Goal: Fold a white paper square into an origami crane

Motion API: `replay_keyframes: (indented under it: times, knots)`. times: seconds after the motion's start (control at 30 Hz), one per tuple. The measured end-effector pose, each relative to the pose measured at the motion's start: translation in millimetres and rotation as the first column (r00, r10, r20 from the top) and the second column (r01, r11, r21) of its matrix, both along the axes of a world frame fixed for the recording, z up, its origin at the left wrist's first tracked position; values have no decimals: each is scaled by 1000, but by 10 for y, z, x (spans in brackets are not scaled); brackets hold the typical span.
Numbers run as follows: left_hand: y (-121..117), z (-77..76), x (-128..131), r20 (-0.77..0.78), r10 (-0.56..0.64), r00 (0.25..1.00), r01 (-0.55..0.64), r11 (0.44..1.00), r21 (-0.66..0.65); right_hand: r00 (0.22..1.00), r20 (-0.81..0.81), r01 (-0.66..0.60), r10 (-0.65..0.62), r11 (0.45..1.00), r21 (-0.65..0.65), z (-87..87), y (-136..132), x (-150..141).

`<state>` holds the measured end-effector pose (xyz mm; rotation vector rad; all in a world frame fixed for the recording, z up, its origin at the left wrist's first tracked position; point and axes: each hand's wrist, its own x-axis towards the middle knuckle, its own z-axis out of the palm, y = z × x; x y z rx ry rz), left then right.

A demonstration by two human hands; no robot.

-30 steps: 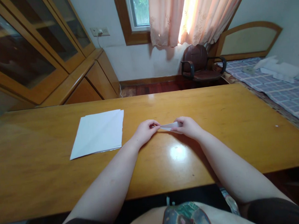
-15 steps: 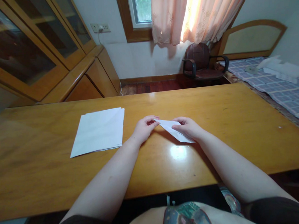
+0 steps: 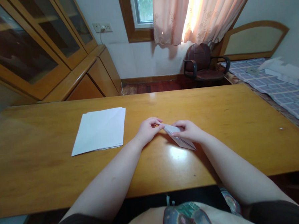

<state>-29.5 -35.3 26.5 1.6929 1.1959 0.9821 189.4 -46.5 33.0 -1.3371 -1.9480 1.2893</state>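
Observation:
Between my hands, just above the wooden desk (image 3: 147, 172), is a folded white sheet of paper (image 3: 180, 142) with a narrow point towards the left and a wider end towards the right. My left hand (image 3: 150, 129) pinches the pointed tip between thumb and fingers. Farther along, my right hand (image 3: 188, 131) grips the folded layers, its thumb on the near side and its fingers behind, partly hidden. The layers stand slightly apart at the lower right end.
A stack of white paper (image 3: 100, 129) lies on the desk to the left. Beyond the desk are a wooden cabinet (image 3: 87, 75), a brown armchair (image 3: 199, 64) and a bed (image 3: 270, 82) with a checked cover. A tiny white scrap (image 3: 280, 128) lies at the right.
The folded paper has turned, so its layered edge now shows and its wide end sits slightly lower. My left hand has shifted a little right, still pinching the tip.

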Motion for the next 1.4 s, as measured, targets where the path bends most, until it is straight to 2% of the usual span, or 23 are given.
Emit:
replay_keyframes:
  times: [0.1, 0.2, 0.37, 0.43, 0.53, 0.9, 1.2, 1.4]
  knots:
    - [-51, 20, 53, 4, -19, 1000, 19, 1000, -20, 998, -58, -8, 11, 998, 55, 32, -34, -44]
    - [-95, 40, 80, 3, -58, 998, 58, 998, -30, 994, -112, 10, -4, 999, 49, 18, -41, -74]
    - [-103, 80, 47, 88, -149, 985, 151, 988, -20, 979, -202, 3, -23, 995, -99, 3, -24, -49]
    - [-92, 84, 33, 113, -147, 983, 151, 988, -28, 970, -244, -30, -12, 985, -168, 13, -24, -33]
    - [-80, 68, 28, 130, -125, 984, 133, 989, -60, 959, -283, -80, 24, 979, -187, 20, -28, -26]
    - [-92, 61, 52, 212, -151, 966, 191, 964, -184, 966, -209, -197, 150, 953, -228, 21, -27, -30]
    - [-134, 57, 121, 247, -183, 952, 235, 950, -204, 945, -305, -209, 121, 938, -275, -56, -92, -124]
    - [-131, 86, 99, 252, -168, 953, 228, 945, -233, 950, -271, -258, 155, 878, -404, -18, -102, -87]
